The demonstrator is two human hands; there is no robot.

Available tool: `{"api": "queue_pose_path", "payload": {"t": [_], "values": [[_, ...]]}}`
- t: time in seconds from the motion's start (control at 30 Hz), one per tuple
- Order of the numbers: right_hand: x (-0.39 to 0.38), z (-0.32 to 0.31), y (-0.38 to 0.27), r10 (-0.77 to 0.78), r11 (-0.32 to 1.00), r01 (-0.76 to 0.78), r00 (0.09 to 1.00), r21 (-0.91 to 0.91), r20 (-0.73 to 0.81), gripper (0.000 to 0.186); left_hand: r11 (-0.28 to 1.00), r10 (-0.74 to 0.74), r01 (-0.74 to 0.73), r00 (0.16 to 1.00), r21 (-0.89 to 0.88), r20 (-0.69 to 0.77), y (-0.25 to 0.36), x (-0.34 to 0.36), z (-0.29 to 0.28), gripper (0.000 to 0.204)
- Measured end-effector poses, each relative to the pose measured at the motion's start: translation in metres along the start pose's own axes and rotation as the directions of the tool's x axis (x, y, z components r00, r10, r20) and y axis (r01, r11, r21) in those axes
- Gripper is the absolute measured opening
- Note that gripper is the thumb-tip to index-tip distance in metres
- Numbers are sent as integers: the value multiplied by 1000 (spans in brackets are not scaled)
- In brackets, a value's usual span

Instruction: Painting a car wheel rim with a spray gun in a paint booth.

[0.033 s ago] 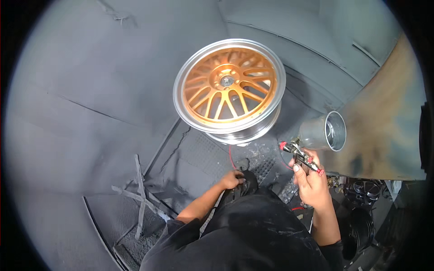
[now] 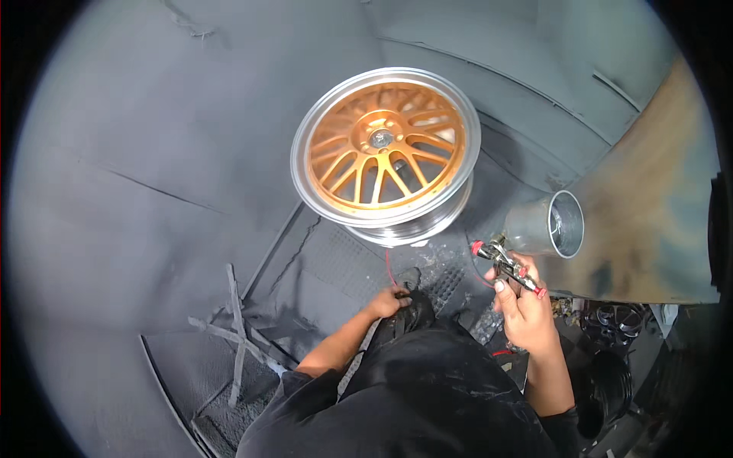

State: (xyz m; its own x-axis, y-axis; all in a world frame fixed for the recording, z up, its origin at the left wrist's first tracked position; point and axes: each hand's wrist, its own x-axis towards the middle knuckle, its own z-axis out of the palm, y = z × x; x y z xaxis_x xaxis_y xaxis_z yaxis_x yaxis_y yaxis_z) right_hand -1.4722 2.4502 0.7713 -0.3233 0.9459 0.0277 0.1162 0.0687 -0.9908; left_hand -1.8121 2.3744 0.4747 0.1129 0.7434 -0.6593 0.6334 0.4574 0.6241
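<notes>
A spray gun (image 2: 510, 263) with red-tipped ends and a metal body is held in my right hand (image 2: 525, 309), its fingers wrapped round it and the thumb along its near side. A silver metal cup (image 2: 531, 223) sits tilted at the gun's far side, its round mouth facing right. Near my knee, my left hand (image 2: 389, 303) is closed with curled fingers; what it holds, if anything, is hidden. A thin red hose (image 2: 390, 269) runs close to that hand. Ahead stands a multi-spoke wheel rim (image 2: 370, 164) with an orange-gold centre and bare silver lip, apart from both hands.
Grey overspray-covered walls (image 2: 153, 130) curve around the wheel. Crossed grey bars of a stand (image 2: 238, 336) lie at lower left. A brown-stained panel (image 2: 649, 229) stands on the right, with black wheel rims (image 2: 611, 320) below it. A dark textured mat (image 2: 336, 259) covers the floor.
</notes>
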Motion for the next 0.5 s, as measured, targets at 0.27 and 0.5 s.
{"api": "queue_pose_path", "payload": {"t": [0.27,0.5], "values": [[-3,14,4,65,994,-76,989,-77,-132,36,417,-202,83,979,-905,-3,-28,59,-88,24],[1,48,-13,83,986,-122,952,-118,-294,36,368,4,240,966,-898,260,-35,63,-103,37]]}}
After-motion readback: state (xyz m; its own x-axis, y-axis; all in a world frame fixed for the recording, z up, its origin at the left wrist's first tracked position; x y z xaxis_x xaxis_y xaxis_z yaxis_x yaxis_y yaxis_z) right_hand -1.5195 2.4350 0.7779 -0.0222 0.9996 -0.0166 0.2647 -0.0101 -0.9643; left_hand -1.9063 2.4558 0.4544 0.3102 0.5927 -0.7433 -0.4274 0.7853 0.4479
